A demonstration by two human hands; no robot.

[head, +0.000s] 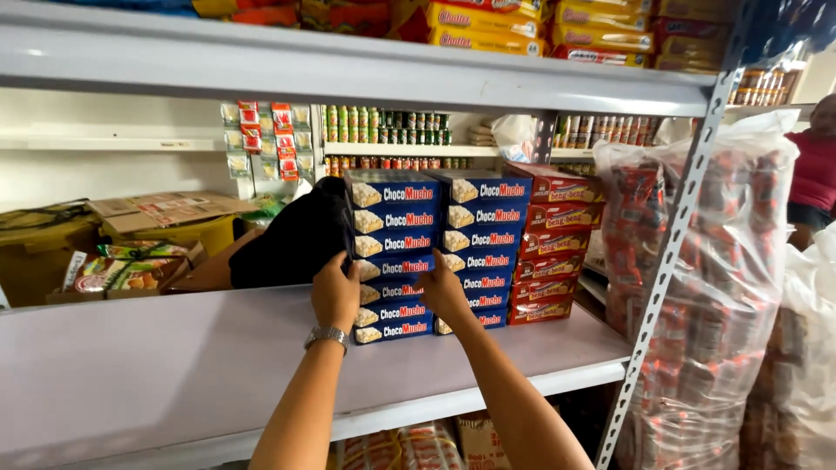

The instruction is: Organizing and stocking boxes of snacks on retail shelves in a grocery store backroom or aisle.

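A stack of several blue snack boxes (394,248) stands on the grey shelf (157,365). My left hand (334,292) grips the stack's left side; a silver watch is on that wrist. My right hand (442,292) presses on the stack's right front edge, in the gap beside a second blue stack (488,226). Both hands clasp the lower boxes of the left stack. Right of the blue stacks stands a stack of red boxes (550,252).
A black bag (292,244) lies behind the stacks on the left, near cardboard boxes (165,218). A large clear plastic sack of red packets (714,287) leans at the right by the shelf's metal upright (670,252). A person in red (814,174) stands far right.
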